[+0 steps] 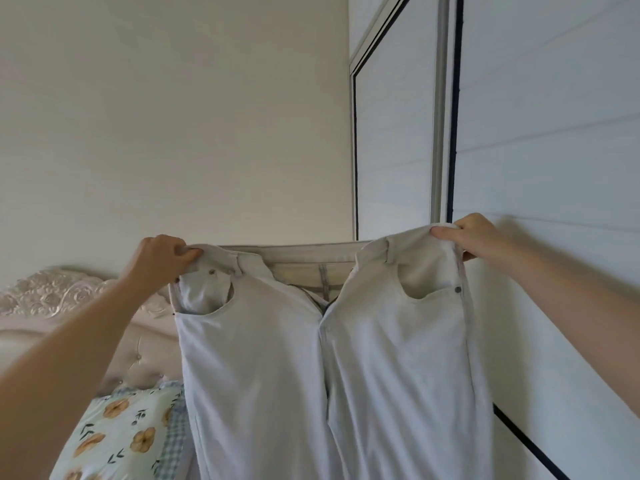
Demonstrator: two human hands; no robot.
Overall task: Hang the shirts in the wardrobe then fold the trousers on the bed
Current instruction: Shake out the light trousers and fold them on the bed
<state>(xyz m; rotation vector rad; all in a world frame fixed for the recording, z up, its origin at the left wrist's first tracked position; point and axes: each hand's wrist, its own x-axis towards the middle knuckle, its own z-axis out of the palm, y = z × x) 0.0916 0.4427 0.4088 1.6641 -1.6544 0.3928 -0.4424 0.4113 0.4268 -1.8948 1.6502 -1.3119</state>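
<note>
Between headboard (52, 292) and wardrobe door (554, 133), I hold the pale trousers (277, 358) hanging, fly open, left hand (159, 254) and right hand (474, 237) each a grip pinching one waistband (287, 251) end; fabric prob. soft, limp, med. wt, best held at waistband corners.

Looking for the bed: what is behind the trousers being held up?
Behind the white trousers, a floral pillow and tufted headboard show at left, a wardrobe door at right. Whatever lies directly behind the cloth is hidden.
</note>
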